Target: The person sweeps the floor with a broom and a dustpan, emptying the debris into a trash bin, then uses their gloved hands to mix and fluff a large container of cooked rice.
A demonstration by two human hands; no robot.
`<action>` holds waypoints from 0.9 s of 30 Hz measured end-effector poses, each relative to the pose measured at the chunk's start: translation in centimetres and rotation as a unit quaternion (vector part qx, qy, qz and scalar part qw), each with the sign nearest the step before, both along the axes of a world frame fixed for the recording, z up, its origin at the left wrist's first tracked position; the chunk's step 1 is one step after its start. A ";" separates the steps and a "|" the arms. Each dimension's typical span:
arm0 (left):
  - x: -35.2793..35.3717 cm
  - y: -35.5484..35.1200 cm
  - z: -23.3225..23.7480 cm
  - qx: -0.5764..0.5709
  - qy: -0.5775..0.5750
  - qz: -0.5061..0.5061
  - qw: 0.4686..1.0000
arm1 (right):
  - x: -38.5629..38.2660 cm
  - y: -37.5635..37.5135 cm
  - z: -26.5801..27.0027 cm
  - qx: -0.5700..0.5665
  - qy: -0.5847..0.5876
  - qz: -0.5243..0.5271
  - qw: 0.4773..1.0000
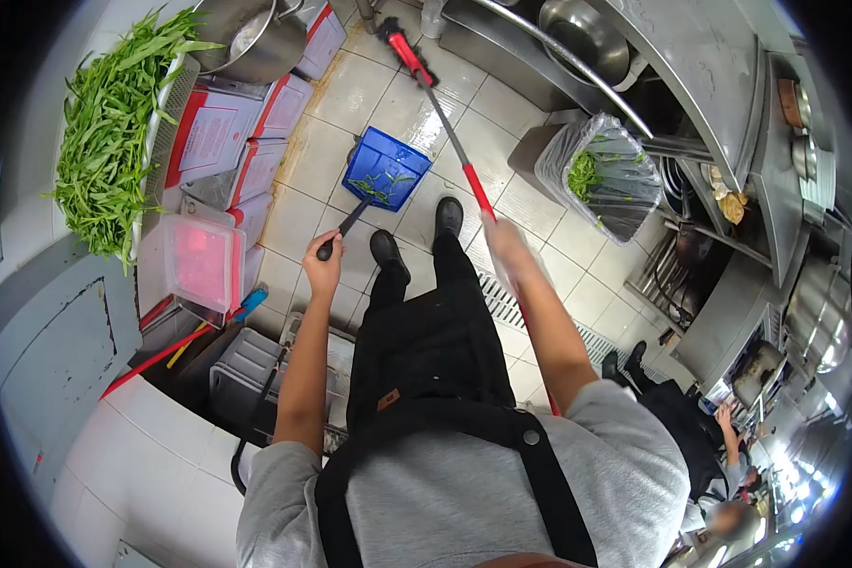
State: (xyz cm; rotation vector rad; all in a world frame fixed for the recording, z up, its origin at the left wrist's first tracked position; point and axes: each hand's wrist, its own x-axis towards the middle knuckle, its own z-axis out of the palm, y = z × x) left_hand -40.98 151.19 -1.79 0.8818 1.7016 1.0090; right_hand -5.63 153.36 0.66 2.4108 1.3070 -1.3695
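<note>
My left hand (pixel 324 261) is closed round the black handle of a blue dustpan (pixel 391 154), which rests on the tiled floor ahead of my shoes. Green leafy scraps (pixel 381 187) lie in the pan near its handle side. In my right hand (pixel 509 248), blurred by motion, is the red and grey pole of a broom (pixel 452 135). The red broom head with dark bristles is at the top of the view, beyond the dustpan and apart from it. The lower pole runs down past my right forearm.
A bin with a clear liner (pixel 641 194) holding green scraps stands at right. Leafy greens (pixel 114 142) heap in a white basket at left, above red-and-white boxes (pixel 213 133). A steel pot (pixel 256 43) is at upper left. Another person (pixel 677 426) stands lower right. A floor drain grate (pixel 506 308) lies beside me.
</note>
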 end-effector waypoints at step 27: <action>-1.1 -1.7 0.4 -0.017 -0.024 0.055 0.998 | -4.6 -6.0 9.9 -0.219 0.332 -0.293 0.869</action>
